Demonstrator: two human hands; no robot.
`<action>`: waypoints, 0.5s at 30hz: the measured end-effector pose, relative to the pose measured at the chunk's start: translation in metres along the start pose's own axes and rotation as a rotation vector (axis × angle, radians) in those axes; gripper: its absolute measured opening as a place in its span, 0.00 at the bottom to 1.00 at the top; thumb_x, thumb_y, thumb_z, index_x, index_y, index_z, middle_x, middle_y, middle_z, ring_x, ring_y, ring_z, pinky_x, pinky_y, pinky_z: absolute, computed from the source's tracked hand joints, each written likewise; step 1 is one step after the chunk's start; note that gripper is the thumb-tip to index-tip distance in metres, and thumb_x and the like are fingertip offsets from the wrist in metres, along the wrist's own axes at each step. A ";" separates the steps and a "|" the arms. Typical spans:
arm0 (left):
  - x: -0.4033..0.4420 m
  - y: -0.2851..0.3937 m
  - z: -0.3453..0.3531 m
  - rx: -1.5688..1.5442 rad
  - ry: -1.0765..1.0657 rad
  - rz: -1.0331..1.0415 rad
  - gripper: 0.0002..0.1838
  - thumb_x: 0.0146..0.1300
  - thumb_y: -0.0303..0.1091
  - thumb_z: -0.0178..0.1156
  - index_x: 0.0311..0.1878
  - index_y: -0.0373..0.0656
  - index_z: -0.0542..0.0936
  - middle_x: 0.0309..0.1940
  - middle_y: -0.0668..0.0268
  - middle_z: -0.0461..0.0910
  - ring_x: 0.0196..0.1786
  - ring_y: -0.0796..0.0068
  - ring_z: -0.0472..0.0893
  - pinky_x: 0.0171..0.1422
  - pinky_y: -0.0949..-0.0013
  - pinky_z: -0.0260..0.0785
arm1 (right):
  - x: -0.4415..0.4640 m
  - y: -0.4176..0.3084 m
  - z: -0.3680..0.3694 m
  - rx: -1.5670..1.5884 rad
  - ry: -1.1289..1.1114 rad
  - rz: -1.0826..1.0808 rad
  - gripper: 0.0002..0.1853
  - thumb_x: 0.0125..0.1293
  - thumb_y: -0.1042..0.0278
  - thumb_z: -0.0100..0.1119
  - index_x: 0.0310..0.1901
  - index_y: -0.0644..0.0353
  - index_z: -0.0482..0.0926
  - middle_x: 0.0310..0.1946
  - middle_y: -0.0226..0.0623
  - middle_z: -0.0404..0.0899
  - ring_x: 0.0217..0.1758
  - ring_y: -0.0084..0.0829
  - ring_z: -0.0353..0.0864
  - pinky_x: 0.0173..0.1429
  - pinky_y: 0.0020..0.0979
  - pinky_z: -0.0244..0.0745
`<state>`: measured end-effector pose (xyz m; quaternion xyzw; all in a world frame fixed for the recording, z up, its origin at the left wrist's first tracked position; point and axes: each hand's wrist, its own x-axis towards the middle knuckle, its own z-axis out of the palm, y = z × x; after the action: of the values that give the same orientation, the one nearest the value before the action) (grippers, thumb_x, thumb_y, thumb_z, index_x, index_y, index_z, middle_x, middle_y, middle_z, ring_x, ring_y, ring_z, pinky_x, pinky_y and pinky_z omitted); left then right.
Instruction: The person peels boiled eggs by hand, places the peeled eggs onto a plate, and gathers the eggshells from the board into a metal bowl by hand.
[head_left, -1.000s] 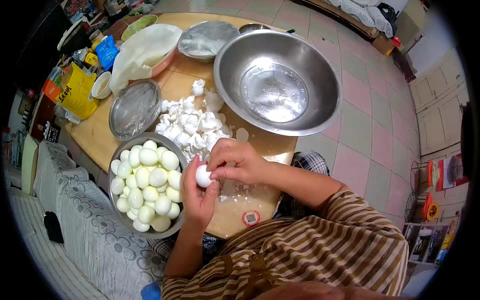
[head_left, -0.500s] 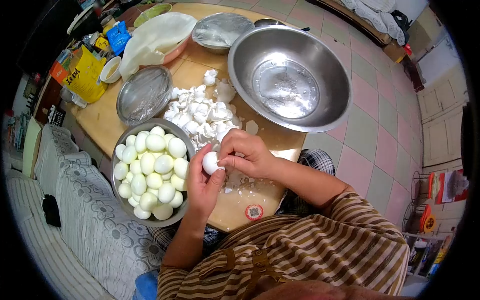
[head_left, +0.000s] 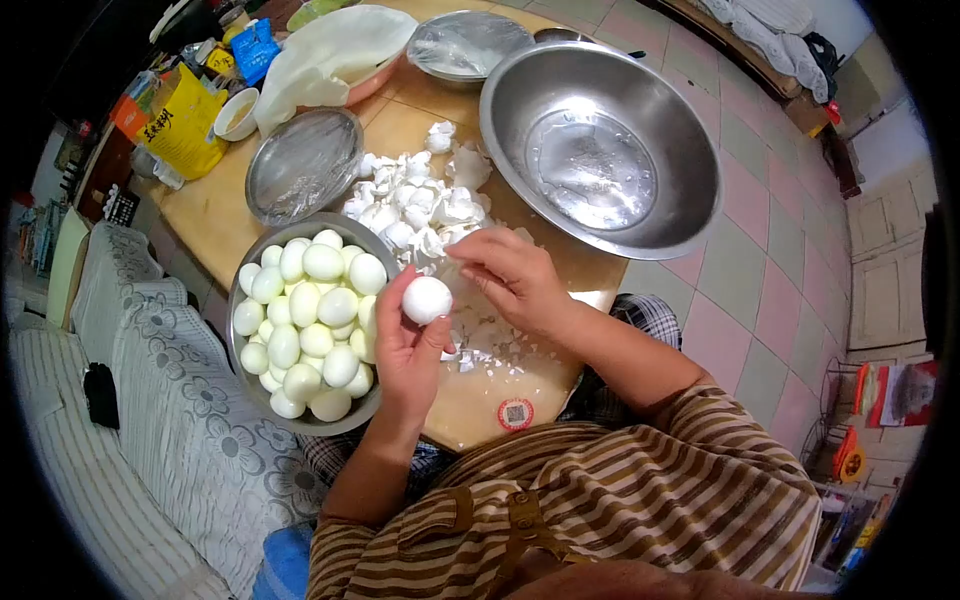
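Note:
My left hand (head_left: pixel 408 360) is closed around a white egg (head_left: pixel 427 300), held between thumb and fingers above the table's near edge. Just right of the egg, my right hand (head_left: pixel 520 285) is apart from it, fingers loosely stretched towards the shells; I see nothing in them. A heap of broken eggshells (head_left: pixel 415 205) lies beyond both hands, and small shell bits (head_left: pixel 480 358) are scattered beneath them. To the left of my left hand stands a metal bowl (head_left: pixel 243 372) full of smooth, peeled eggs (head_left: pixel 322 262).
A large metal basin (head_left: pixel 690 215) with a wet bottom stands at the right. Farther back are a plastic-covered dish (head_left: pixel 303 165), another covered bowl (head_left: pixel 470 45), a cloth-draped pink basin (head_left: pixel 372 82), a small white bowl (head_left: pixel 238 115) and a yellow packet (head_left: pixel 185 130).
My right hand has come away from the egg, its fingers loosening and moving towards the shell heap. The egg stays in my left hand. The whole view has shifted slightly.

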<state>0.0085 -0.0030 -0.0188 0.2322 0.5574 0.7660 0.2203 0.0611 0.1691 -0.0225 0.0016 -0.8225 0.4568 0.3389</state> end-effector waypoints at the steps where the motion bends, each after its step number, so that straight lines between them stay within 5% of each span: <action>1: 0.000 -0.002 0.000 0.021 -0.021 -0.016 0.30 0.68 0.23 0.55 0.71 0.40 0.58 0.51 0.61 0.73 0.46 0.79 0.76 0.37 0.79 0.72 | 0.000 0.004 0.002 -0.017 -0.014 -0.051 0.14 0.62 0.73 0.64 0.50 0.59 0.81 0.37 0.38 0.79 0.39 0.36 0.79 0.44 0.32 0.73; 6: 0.002 0.001 0.003 0.062 -0.050 -0.034 0.32 0.69 0.24 0.55 0.73 0.40 0.56 0.52 0.61 0.73 0.44 0.80 0.75 0.38 0.79 0.73 | 0.000 -0.009 -0.007 -0.014 -0.077 0.000 0.16 0.65 0.68 0.60 0.55 0.58 0.79 0.36 0.40 0.79 0.41 0.39 0.80 0.47 0.34 0.75; 8: 0.001 0.000 0.000 0.098 -0.084 -0.004 0.33 0.69 0.25 0.56 0.74 0.39 0.54 0.53 0.61 0.72 0.44 0.81 0.75 0.38 0.79 0.73 | 0.000 -0.017 -0.012 0.066 -0.173 0.108 0.18 0.65 0.68 0.61 0.56 0.58 0.79 0.35 0.38 0.77 0.36 0.33 0.75 0.43 0.33 0.71; 15: -0.004 -0.005 0.002 0.042 -0.154 -0.047 0.36 0.68 0.24 0.57 0.75 0.38 0.52 0.57 0.61 0.71 0.48 0.79 0.75 0.43 0.78 0.74 | -0.006 -0.015 -0.002 0.145 -0.183 0.000 0.20 0.66 0.64 0.60 0.59 0.58 0.78 0.29 0.39 0.74 0.29 0.35 0.72 0.37 0.31 0.69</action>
<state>0.0129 -0.0024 -0.0231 0.2819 0.5603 0.7285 0.2755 0.0710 0.1603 -0.0141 0.0678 -0.8149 0.5129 0.2613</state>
